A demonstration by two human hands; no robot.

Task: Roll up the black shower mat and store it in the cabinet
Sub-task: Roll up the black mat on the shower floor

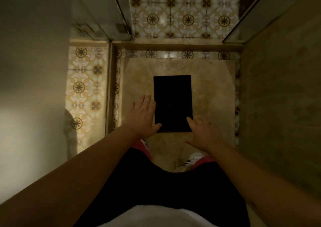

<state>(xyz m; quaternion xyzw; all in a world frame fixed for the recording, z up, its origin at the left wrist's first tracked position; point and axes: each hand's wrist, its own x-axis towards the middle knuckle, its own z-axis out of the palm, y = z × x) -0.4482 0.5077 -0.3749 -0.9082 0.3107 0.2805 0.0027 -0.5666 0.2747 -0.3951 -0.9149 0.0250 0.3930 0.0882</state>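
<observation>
Reaching: we hold both bare arms out and down toward the shower floor [213, 91], looking almost straight down past our black shorts [165, 183].
Mat: the black shower mat [172, 103] lies flat and unrolled on the beige stone floor, a dark rectangle with its long sides running away from us.
Left hand: our left hand [142, 117] is spread open, fingers straight, holding nothing; it sits at the mat's left edge near the closest corner, and the thumb overlaps that edge.
Right hand: our right hand [203, 133] is open too, fingers loosely splayed and empty, at the mat's near right corner; the forefinger lies over the right edge.
Contact: we cannot tell whether either hand presses on the mat or hangs just above it.
Between: the mat's near end lies between our two hands.
Surroundings: a patterned tile border [187, 54] rings the stone floor, glass panels [119, 13] stand beyond it, and our shoes [194, 159] show just below the mat.
</observation>
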